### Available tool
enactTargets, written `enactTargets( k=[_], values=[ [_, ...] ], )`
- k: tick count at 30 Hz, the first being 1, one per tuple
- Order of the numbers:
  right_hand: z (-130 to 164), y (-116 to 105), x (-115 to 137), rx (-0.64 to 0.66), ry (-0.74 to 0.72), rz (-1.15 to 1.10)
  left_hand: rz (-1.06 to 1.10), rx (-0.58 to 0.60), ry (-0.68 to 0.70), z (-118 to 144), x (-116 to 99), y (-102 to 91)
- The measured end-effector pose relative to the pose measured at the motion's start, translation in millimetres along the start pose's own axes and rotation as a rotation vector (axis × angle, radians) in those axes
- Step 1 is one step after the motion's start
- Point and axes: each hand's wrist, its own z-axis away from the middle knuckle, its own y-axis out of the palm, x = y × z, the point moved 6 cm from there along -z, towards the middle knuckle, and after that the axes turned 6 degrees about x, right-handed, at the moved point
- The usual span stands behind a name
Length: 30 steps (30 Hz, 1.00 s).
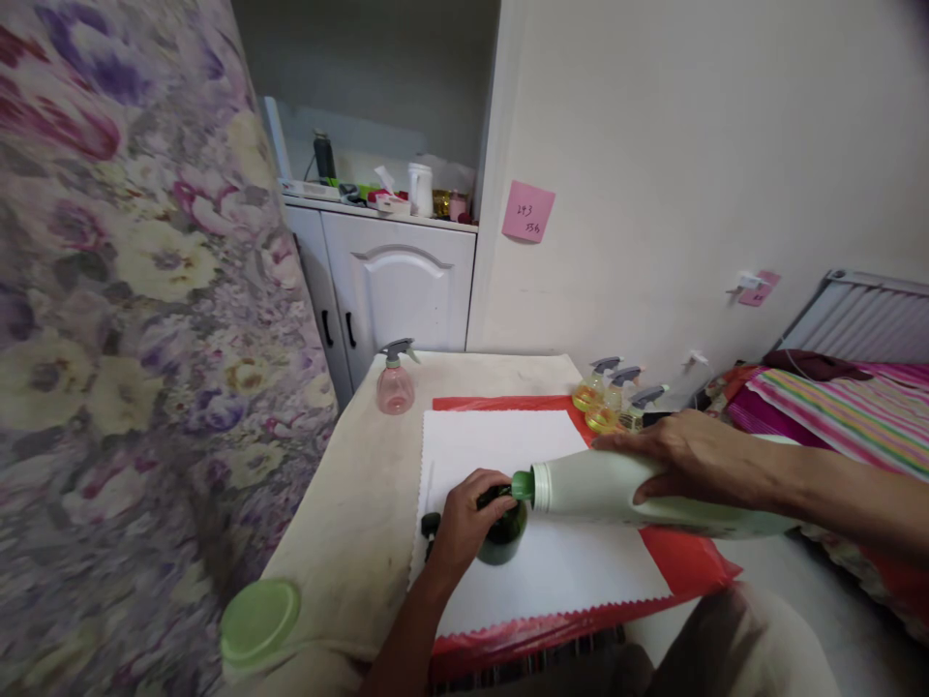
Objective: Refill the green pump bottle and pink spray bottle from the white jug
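A floral curtain (160, 290) hangs left of the white scallop-edged sheet (566, 571); a white cabinet (406, 300) stands beyond that sheet. Beneath the sheet lie red plastic (682, 561) and a cream-covered table (363, 484). Over the sheet's right part, a pale-green plastic bottle (587, 484) lies tipped on its side; dark marks along its underside are too small to read. The right hand (682, 455) grips it from above, thumb on the near side. Over the sheet's left part, the left hand (468, 513) has its fingers closed round the neck of a dark-green round bottle (502, 542), which is close under the pale bottle's green mouth. Yellow-filled spray bottles (599, 420) stand at the sheet's far right corner, a pink spray bottle (396, 389) past its far left corner. A round green lid (259, 620) sits left of the sheet's near edge. On the wall beyond the sheet, a pink sticky note (528, 211) carries handwriting: "243", then perhaps "556".
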Motion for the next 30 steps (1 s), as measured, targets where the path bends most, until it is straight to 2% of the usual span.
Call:
enactTargets(
  k=[24, 30],
  values=[
    [-0.7, -2.2, 1.1, 0.058, 0.035, -0.053, -0.009, -0.011, 0.007, -0.2, 0.6, -0.2],
    [0.2, -1.3, -0.1, 0.021, 0.0, -0.028, -0.022, -0.005, 0.009, -0.9, 1.4, -0.1]
  ],
)
